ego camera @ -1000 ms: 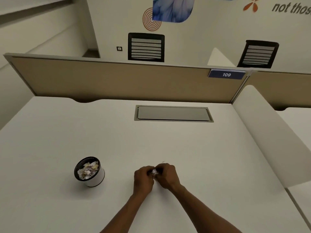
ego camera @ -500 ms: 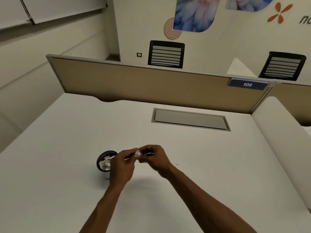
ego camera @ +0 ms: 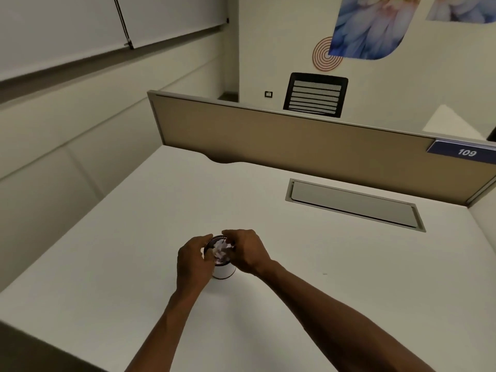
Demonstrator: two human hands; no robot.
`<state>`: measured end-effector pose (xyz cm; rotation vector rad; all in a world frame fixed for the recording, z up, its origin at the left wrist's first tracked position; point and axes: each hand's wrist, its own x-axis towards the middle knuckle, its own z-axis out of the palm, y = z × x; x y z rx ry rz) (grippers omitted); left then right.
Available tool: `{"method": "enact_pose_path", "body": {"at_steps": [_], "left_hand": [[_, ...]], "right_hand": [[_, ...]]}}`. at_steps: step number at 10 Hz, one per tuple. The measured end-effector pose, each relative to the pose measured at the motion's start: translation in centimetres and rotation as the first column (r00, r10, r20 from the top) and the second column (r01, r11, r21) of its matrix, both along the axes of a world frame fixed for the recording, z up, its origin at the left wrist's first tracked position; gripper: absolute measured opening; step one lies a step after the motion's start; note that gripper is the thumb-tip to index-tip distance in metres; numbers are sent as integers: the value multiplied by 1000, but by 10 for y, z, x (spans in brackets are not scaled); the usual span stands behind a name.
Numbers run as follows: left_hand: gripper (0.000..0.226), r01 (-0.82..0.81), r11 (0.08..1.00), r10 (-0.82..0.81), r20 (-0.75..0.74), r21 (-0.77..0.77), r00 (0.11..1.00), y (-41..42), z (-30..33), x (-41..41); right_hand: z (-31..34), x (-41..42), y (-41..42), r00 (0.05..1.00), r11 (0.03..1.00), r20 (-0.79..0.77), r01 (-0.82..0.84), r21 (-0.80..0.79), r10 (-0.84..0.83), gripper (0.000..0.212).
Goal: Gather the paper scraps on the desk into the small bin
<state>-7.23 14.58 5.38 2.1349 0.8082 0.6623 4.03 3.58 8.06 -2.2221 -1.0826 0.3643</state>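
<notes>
The small bin (ego camera: 225, 271) is a white cylinder with a dark rim, standing on the white desk (ego camera: 349, 264) near its middle. It is filled with white and pale paper scraps (ego camera: 220, 252). Both my hands hover right over its mouth. My left hand (ego camera: 192, 261) curls against the bin's left rim, and I cannot tell whether it grips anything. My right hand (ego camera: 248, 253) is on the right rim, its fingertips pinched at white paper at the mouth. The hands hide much of the rim.
A tiny dark speck (ego camera: 324, 273) lies on the desk right of the bin. A grey cable-tray lid (ego camera: 354, 204) is set into the desk at the back right. A tan partition (ego camera: 295, 146) closes the far edge. The desk's left edge drops off close by.
Both hands rose from the desk with a small white scrap pinched between them and travelled left to the bin's mouth. My view swung left and down with them.
</notes>
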Motion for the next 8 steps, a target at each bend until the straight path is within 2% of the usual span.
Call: {"method": "enact_pose_path", "body": {"at_steps": [1,2,3,4,5,6,7,8], "left_hand": [[31,16,994,-16,1,109,1000,1,-6,-8],[41,209,905,-173,-128,370,977,-7,-21,-15],[52,376,813,-231,-347,445,909,-11,-36,-20],[57,421,797,-217,-445,434,869,-8,-42,-21],[53,398,821,-227,-405,409,885,-5,-34,-18],[48,310,844,-217,-250,437,944,-5,-14,-9],[48,263,842,-247,-97,470,964,-13,2,10],[51,329,827,-321,-97,457,942,-27,22,35]], "right_hand": [[-6,-2,-7,985,999,171,-20,30,15,30],[-21,-8,-19,923,987,356,-158,10,144,28],[-40,-13,-31,862,939,398,-222,-261,315,50],[-44,-13,-34,854,903,366,-239,-356,370,64],[-37,-9,-34,867,912,336,-266,-314,368,73],[-26,-2,-46,929,981,316,-178,-74,192,60],[-25,17,-80,979,999,199,51,18,-53,55],[-22,47,-131,952,958,141,282,-49,-272,54]]}}
